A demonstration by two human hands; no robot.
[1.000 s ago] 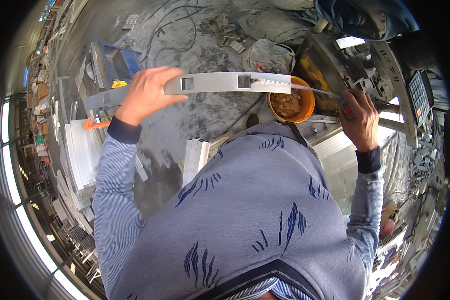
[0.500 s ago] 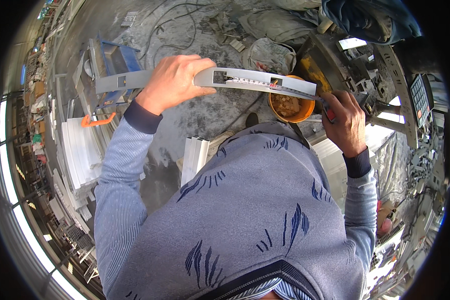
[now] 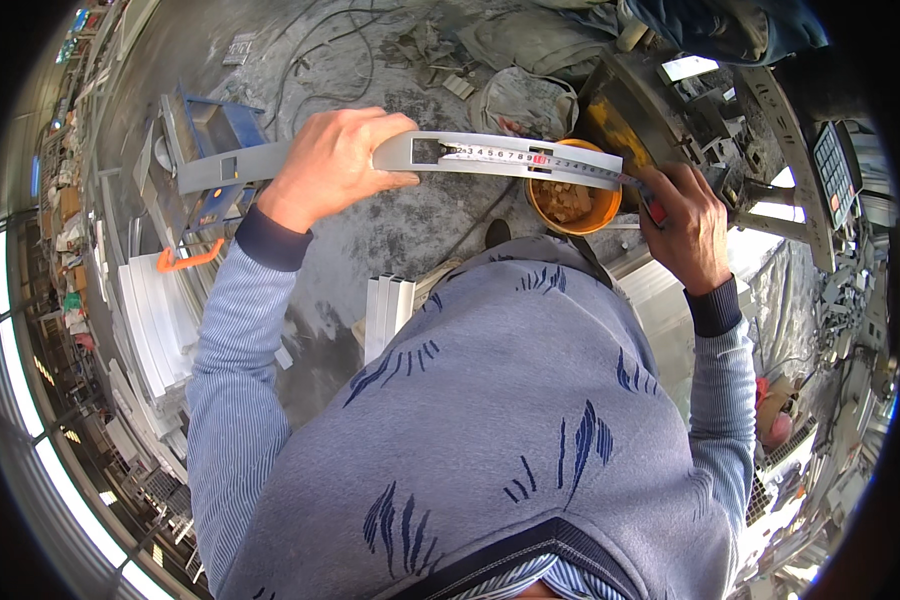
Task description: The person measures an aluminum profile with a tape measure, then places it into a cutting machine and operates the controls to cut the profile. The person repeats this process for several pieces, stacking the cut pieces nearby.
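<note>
A long silver-grey metal profile with several rectangular cut-outs lies across the view in front of me. My left hand is closed around its middle, thumb below and fingers over the top. Along the right half of the profile runs the pulled-out blade of a tape measure, its end at the cut-out just right of my left hand. My right hand is wrapped round the tape measure's case beyond the profile's right end. Only a bit of red on the case shows between the fingers.
An orange bucket with scraps stands on the floor below the profile's right end. At left are a blue metal frame, an orange hooked bar and stacked white profiles. A machine with a keypad stands at right.
The tape blade has tilted so that its printed face shows more fully along the profile. Both hands and the profile sit slightly further left in view; both grips are kept.
</note>
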